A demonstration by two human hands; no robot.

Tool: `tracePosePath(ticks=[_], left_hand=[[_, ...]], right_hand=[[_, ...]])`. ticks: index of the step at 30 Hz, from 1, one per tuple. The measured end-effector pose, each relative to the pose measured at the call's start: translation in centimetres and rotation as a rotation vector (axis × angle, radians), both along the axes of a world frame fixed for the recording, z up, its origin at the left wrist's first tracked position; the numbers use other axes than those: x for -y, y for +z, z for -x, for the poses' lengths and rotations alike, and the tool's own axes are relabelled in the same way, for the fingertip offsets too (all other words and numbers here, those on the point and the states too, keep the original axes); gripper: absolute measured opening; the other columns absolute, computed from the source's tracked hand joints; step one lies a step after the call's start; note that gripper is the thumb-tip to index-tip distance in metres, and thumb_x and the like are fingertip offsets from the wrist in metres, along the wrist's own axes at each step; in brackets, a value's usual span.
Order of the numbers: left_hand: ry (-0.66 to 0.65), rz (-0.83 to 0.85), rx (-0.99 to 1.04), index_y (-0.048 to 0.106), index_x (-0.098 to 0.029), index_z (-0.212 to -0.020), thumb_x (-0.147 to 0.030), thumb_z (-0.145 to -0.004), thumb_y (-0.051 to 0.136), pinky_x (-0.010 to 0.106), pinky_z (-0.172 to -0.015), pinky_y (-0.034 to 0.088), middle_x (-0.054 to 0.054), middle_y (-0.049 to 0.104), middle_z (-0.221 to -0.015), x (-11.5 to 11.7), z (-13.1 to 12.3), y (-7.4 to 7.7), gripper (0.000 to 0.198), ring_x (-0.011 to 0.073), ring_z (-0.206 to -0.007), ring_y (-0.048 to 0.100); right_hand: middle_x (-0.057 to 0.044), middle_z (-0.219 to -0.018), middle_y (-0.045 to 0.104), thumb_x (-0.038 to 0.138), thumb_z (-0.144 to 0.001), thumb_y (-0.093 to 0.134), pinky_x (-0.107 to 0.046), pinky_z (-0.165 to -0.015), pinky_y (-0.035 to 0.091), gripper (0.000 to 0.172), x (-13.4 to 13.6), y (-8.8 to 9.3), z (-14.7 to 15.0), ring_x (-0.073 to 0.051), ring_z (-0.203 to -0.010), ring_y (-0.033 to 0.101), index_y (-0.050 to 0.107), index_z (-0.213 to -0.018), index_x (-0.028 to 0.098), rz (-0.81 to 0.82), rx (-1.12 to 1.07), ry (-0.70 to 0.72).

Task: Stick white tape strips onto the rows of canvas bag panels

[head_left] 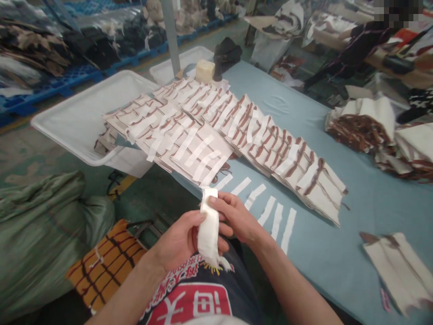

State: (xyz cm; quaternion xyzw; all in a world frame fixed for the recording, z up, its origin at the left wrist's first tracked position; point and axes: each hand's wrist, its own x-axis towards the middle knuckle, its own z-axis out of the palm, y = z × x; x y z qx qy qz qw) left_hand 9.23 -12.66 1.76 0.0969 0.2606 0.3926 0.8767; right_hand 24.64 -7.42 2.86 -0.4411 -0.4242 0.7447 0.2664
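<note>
A thick stack of white fabric strips (209,232) is held upright in front of my apron, with frayed threads at its lower end. My left hand (181,237) closes on its left side, thumb on the face. On the right, my right hand (237,216) grips the upper part, its thumb pressed on the front. Just beyond, several loose white strips (275,219) lie spaced out along the table edge. Overlapping cream fabric pieces with brown stripes (203,149) spread farther back, white strips laid across them.
The blue-covered table (365,198) reaches to the right, with bundled cream and brown pieces (361,117) and a separate striped piece (399,266). A white plastic bin (84,113) stands left. Below are green sacks (40,243) and an orange checked cushion (106,262). A person (358,49) works behind.
</note>
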Motion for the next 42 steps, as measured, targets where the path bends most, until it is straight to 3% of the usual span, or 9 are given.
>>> tracePosePath(ticks=[3,7,9,11,14,19,30,37,42], left_hand=[[0.039,0.07,-0.067,0.083,-0.009,-0.1,-0.041,-0.08,0.082,0.034,-0.068,0.067,0.014,0.084,-0.093,-0.2,-0.2,0.6,0.038,0.0233,-0.072,0.079],[0.093,0.063,-0.129,0.083,-0.008,-0.102,-0.038,-0.078,0.085,0.031,-0.08,0.064,0.016,0.084,-0.093,-0.4,-0.5,1.7,0.038,0.0238,-0.081,0.079],[0.119,0.053,-0.14,0.084,-0.009,-0.096,-0.038,-0.077,0.087,0.027,-0.076,0.063,0.013,0.083,-0.087,-0.7,-0.7,2.2,0.035,0.0205,-0.075,0.076],[0.144,0.036,-0.147,0.084,-0.01,-0.089,-0.038,-0.074,0.091,0.023,-0.069,0.06,0.01,0.081,-0.08,-1.0,-0.9,2.5,0.032,0.0163,-0.068,0.071],[0.198,0.028,-0.193,0.083,-0.012,-0.084,-0.036,-0.068,0.095,0.021,-0.067,0.057,0.006,0.079,-0.076,-1.4,-1.3,2.5,0.031,0.0143,-0.07,0.067],[0.224,0.028,-0.325,0.082,-0.012,-0.08,-0.036,-0.067,0.094,0.022,-0.072,0.055,0.005,0.078,-0.078,-1.6,-1.6,2.3,0.031,0.0153,-0.077,0.064],[0.173,-0.01,-0.338,0.08,-0.011,-0.081,-0.041,-0.074,0.088,0.025,-0.068,0.051,0.006,0.077,-0.077,-1.7,-1.8,2.0,0.032,0.0167,-0.073,0.065],[0.064,0.112,-0.093,0.08,-0.012,-0.092,-0.036,-0.089,0.077,0.026,-0.072,0.056,0.006,0.081,-0.082,-1.7,-0.6,1.8,0.024,0.0173,-0.073,0.071],[0.053,0.207,-0.004,0.079,-0.011,-0.095,-0.026,-0.103,0.057,0.026,-0.08,0.059,0.008,0.082,-0.089,-2.0,-0.2,2.0,0.028,0.0167,-0.078,0.074]], right_hand=[[0.005,-0.057,0.049,0.063,-0.094,0.059,-0.024,-0.051,0.036,0.05,-0.1,0.2,-1.2,-0.01,-0.052,0.042,0.056,-0.067,0.02,-0.217,0.259,-0.009],[-0.003,-0.088,0.073,0.035,-0.095,0.063,-0.033,-0.077,0.052,0.015,1.1,1.5,-3.1,-0.019,-0.081,0.065,0.068,-0.092,0.022,-0.79,0.591,-0.254],[-0.005,-0.095,0.075,0.025,-0.094,0.065,-0.036,-0.081,0.054,0.005,1.9,2.4,-3.6,-0.02,-0.088,0.068,0.068,-0.098,0.023,-1.063,0.589,-0.187],[-0.006,-0.099,0.076,0.022,-0.095,0.067,-0.036,-0.079,0.055,0.006,2.6,3.1,-3.6,-0.021,-0.09,0.068,0.067,-0.101,0.024,-1.269,0.598,-0.068],[-0.007,-0.1,0.076,0.021,-0.096,0.068,-0.036,-0.076,0.054,0.008,3.1,3.0,-3.2,-0.02,-0.088,0.066,0.066,-0.103,0.023,-1.417,0.697,-0.022],[-0.007,-0.1,0.076,0.022,-0.097,0.068,-0.036,-0.074,0.052,0.007,3.2,1.8,-3.0,-0.021,-0.085,0.065,0.066,-0.104,0.023,-1.459,0.838,-0.03],[-0.006,-0.095,0.078,0.014,-0.098,0.063,-0.035,-0.075,0.05,0.009,3.2,1.0,-2.8,-0.02,-0.083,0.062,0.068,-0.099,0.022,-1.483,0.804,-0.079],[-0.004,-0.081,0.07,0.014,-0.098,0.055,-0.033,-0.067,0.047,0.015,2.9,0.9,-2.5,-0.018,-0.073,0.061,0.063,-0.088,0.021,-1.197,0.674,-0.125],[-0.007,-0.1,0.076,0.019,-0.096,0.064,-0.037,-0.077,0.051,0.01,3.2,1.3,-2.7,-0.021,-0.085,0.066,0.064,-0.105,0.023,-1.379,0.691,-0.079]])
